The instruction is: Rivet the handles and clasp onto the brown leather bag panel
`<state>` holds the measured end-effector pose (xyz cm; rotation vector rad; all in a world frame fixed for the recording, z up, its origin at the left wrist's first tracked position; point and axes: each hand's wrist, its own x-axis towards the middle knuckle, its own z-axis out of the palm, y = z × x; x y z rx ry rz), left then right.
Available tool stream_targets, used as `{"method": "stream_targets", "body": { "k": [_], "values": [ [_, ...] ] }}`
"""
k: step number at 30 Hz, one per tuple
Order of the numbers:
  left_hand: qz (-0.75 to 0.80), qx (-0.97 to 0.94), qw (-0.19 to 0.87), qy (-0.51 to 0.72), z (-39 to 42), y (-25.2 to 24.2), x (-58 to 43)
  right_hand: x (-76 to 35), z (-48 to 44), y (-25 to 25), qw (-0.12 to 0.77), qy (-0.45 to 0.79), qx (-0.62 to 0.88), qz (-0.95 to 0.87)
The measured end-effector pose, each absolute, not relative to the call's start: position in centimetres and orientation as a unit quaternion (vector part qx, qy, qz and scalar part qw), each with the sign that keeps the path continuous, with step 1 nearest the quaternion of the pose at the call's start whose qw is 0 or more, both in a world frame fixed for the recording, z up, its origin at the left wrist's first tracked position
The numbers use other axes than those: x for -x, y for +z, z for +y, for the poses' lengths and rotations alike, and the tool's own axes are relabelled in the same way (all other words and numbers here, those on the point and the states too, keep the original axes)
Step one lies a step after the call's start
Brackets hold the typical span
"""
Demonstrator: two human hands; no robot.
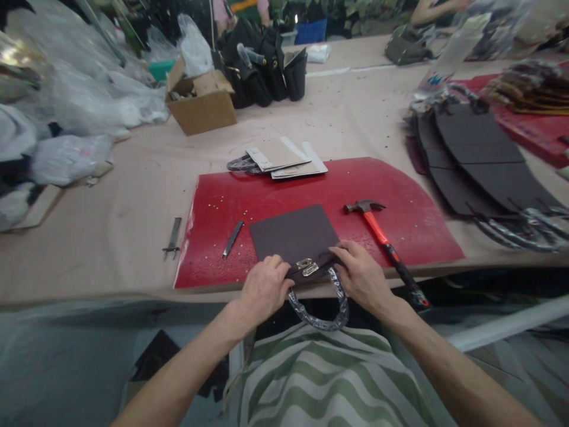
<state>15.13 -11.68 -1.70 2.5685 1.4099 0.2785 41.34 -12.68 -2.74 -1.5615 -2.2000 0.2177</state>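
steadying the dark panel (291, 230) near its clasps (310, 270)
from afar, i see left hand (265, 286) and right hand (361, 274), fingers nearly closed, pinching its near corners on the red mat (275, 193) (hammer (377, 228) alongside); next calls, i judge, for even grip.

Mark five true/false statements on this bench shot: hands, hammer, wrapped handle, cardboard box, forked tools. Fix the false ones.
1. The left hand and right hand both touch the dark panel. True.
2. The hammer lies left of the dark panel in the picture. False: it lies to the right.
3. The wrapped handle loops out past the table's near edge. True.
4. The cardboard box is sealed shut. False: its flaps stand open.
5. Both forked tools lie on the red mat. False: one lies left of it.
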Motion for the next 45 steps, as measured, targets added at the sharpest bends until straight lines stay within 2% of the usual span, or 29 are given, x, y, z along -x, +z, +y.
{"method": "stream_targets", "body": {
  "k": [5,9,14,17,23,28,30,32,35,38,40,42,45],
  "values": [
    [0.451,-0.892,0.013,0.019,-12.2,-2.3,-16.6,-41.7,-9.6,-1.9,0.037,0.043,0.433,-0.899],
    [0.432,-0.901,-0.035,-0.023,-12.7,-1.3,-17.5,-42.4,-8.9,-2.1,-0.003,0.017,0.369,-0.929],
    [0.406,-0.914,0.004,0.002,-12.6,-2.2,-15.8,-44.2,-8.4,-3.2,0.089,0.061,0.348,-0.931],
    [0.345,-0.933,0.042,0.092,-12.1,-3.6,-13.3,-45.1,-8.1,-3.9,0.154,0.121,0.345,-0.918],
    [0.276,-0.928,0.014,0.25,-12.9,-6.1,-11.8,-44.9,-8.9,-4.1,0.185,0.144,0.362,-0.902],
    [0.384,-0.853,0.08,0.344,-13.8,-6.6,-12.4,-44.0,-10.7,-4.1,0.252,0.15,0.422,-0.858],
    [0.465,-0.808,0.075,0.355,-13.0,-5.9,-12.0,-43.6,-11.6,-4.5,0.286,0.127,0.454,-0.834],
    [0.566,-0.757,0.04,0.325,-11.3,-4.8,-11.2,-43.2,-12.6,-5.0,0.343,0.103,0.495,-0.792],
    [0.695,-0.687,-0.002,0.211,-8.2,-3.2,-9.6,-42.6,-14.7,-5.6,0.428,0.113,0.569,-0.693],
    [0.749,-0.657,0.022,0.084,-5.3,-2.2,-8.2,-42.0,-17.1,-6.0,0.45,0.209,0.677,-0.544],
    [0.756,-0.651,0.069,0.023,-3.7,-1.7,-7.7,-41.6,-18.5,-6.6,0.453,0.331,0.726,-0.398],
    [0.756,-0.645,0.114,-0.016,-2.4,-1.3,-7.5,-41.2,-19.4,-7.5,0.457,0.498,0.696,-0.241],
    [0.745,-0.648,0.151,-0.039,-0.9,-0.7,-7.5,-40.1,-19.9,-8.7,0.428,0.715,0.548,-0.074]
  ]
}}
